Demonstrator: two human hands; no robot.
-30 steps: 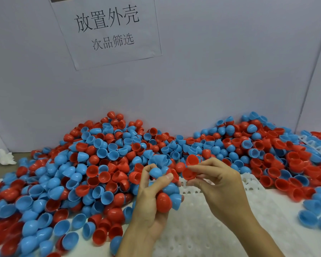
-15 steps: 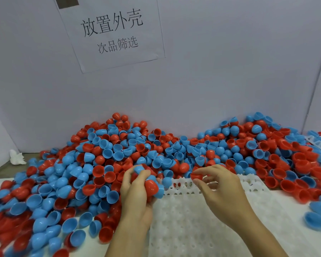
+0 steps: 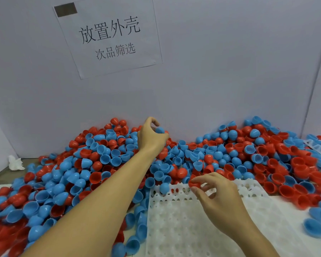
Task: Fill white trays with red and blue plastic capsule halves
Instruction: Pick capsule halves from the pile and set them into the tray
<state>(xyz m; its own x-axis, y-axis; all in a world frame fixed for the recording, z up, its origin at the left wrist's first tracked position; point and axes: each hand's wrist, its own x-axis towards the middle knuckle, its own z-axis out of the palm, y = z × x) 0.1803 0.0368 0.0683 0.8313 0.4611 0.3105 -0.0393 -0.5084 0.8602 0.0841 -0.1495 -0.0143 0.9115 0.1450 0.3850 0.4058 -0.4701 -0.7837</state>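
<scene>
— Where are the hands?
— The left hand [image 3: 152,136] reaches over the heap of red and blue halves [image 3: 100,160] near the wall, its fingers curled around a blue half [image 3: 159,130]. The right hand [image 3: 219,199] hovers at the far edge of the white tray [image 3: 183,229], thumb and forefinger pinching a red half [image 3: 194,183].
— And the tray?
— It lies flat in front, its far edge touching the heap. A paper sign [image 3: 109,36] hangs on the wall.

soft even light, mild blur, wide-angle edge bending.
</scene>
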